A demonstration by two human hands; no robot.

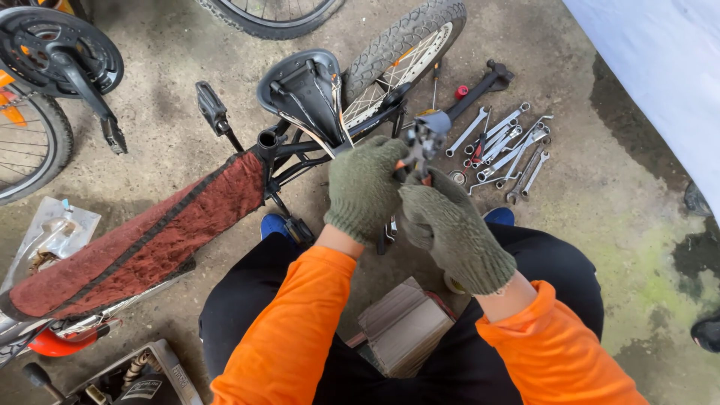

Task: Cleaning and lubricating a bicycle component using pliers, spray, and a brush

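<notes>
Pliers (421,150): held at frame centre, long axis running up and slightly right, jaws at the bicycle frame (300,154). Left hand (365,187) and right hand (450,225), gloved, are both closed around the handles, the left nearer the frame.

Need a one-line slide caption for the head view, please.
Both gloved hands, left hand and right hand, grip a metal part beside an upturned bicycle.
</notes>
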